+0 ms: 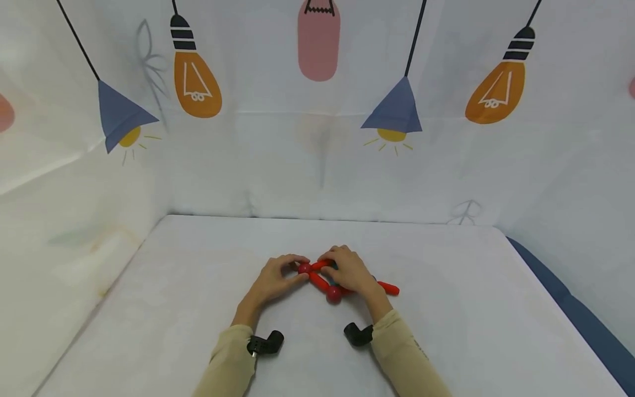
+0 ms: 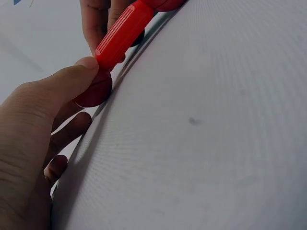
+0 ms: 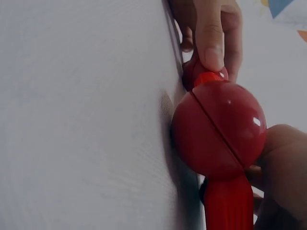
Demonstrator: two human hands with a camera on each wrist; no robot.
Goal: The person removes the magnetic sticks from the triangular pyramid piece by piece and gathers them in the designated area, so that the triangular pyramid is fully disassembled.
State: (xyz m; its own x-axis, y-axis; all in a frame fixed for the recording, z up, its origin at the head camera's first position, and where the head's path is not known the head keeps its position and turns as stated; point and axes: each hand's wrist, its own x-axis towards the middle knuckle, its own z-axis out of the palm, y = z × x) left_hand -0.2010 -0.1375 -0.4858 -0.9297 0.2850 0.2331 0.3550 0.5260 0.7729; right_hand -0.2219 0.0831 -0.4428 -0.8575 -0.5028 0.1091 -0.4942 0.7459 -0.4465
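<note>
Red balls and red ridged rods are joined into a construction on the white table. My left hand [image 1: 275, 279] pinches the leftmost red ball [image 1: 304, 268] between thumb and fingers; in the left wrist view that ball [image 2: 94, 91] sits below the thumb tip. Over the construction, my right hand [image 1: 349, 270] pinches the far red rod [image 1: 319, 265] beside the ball. A near red rod [image 1: 319, 282] runs from the leftmost ball to a nearer red ball [image 1: 334, 294], seen large with its seam in the right wrist view. My right palm hides the middle of the construction.
Another red rod [image 1: 388, 288] sticks out to the right, past my right wrist. The white table [image 1: 198, 309] ends at a hanging sheet [image 1: 278, 165] printed with lamps. Dark blue material [image 1: 550, 286] lies along the right edge. Black wrist devices [image 1: 265, 343] are strapped on both sleeves.
</note>
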